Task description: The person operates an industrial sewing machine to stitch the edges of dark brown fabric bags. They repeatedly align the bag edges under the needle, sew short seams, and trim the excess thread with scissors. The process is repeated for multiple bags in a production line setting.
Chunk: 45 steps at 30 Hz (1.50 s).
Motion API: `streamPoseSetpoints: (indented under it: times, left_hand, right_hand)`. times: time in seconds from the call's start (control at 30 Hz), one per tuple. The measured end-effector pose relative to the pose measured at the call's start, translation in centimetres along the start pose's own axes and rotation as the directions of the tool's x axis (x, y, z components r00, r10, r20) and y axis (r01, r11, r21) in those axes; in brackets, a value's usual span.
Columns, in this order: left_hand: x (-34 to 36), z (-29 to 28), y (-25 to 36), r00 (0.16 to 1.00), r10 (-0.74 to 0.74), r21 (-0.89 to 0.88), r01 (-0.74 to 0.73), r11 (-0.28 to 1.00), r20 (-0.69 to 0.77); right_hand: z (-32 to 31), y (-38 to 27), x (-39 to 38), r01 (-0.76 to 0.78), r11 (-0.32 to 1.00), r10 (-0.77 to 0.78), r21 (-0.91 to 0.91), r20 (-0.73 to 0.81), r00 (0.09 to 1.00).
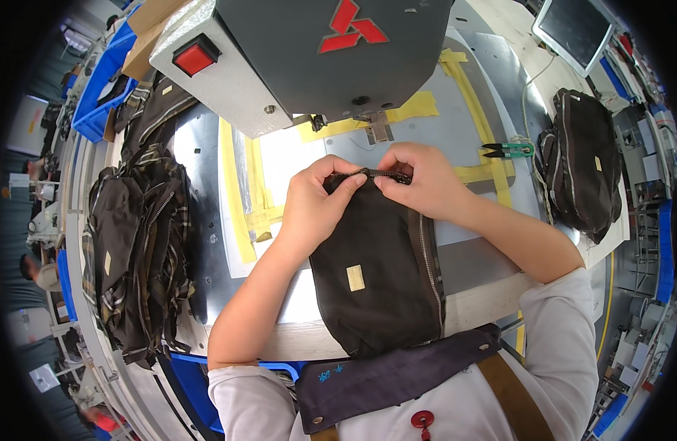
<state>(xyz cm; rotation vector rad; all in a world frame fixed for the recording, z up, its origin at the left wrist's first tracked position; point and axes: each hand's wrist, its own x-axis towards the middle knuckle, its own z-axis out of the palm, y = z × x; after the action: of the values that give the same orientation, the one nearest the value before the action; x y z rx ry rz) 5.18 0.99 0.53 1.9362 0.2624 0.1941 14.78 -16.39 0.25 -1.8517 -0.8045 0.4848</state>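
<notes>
A black fabric bag piece (375,250) with a metal zipper (427,257) down its right side hangs from my hands over the table's near edge. A small cream label (355,278) sticks to it. My left hand (320,195) pinches its top edge between thumb and fingers. Close beside it, my right hand (419,180) pinches the same edge, where a short dark strip shows between the two hands. Just beyond my fingers is the head of a grey sewing machine (338,51), with its presser area (379,131) above the work plate.
Black and plaid bag pieces (136,250) are heaped on the left, near a blue bin (103,95). Yellow tape (239,198) marks the plate. Green-handled thread snips (511,150), a stack of black bags (582,162) and a screen (574,31) are on the right.
</notes>
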Motion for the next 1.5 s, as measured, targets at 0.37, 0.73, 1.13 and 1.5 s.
streamPoseSetpoints:
  times: [0.37, 0.73, 1.13, 1.5]
  left_hand:
    - [1.0, 0.7, -0.3, 0.999, -0.018, 0.036, 0.019, 0.999, -0.034]
    - [4.1, 1.6, 1.0, 1.0, -0.019, 0.337, 0.019, 0.941, -0.001]
    - [6.2, 1.0, 0.9, 0.994, -0.097, 0.377, 0.071, 0.923, 0.051]
    - [7.8, 0.8, 0.3, 0.998, -0.028, 0.3, 0.008, 0.954, 0.064]
  right_hand:
    - [-1.1, 0.7, 0.3, 0.069, 0.982, -0.082, -0.178, -0.067, 0.994]
    - [-3.0, -0.2, 2.7, -0.213, 0.944, 0.202, -0.252, -0.067, 0.977]
    - [-3.4, 0.0, 5.4, -0.187, 0.916, 0.198, -0.355, -0.006, 0.98]
    - [-3.1, 1.3, 5.1, 0.271, 0.829, -0.341, -0.489, -0.057, 0.938]
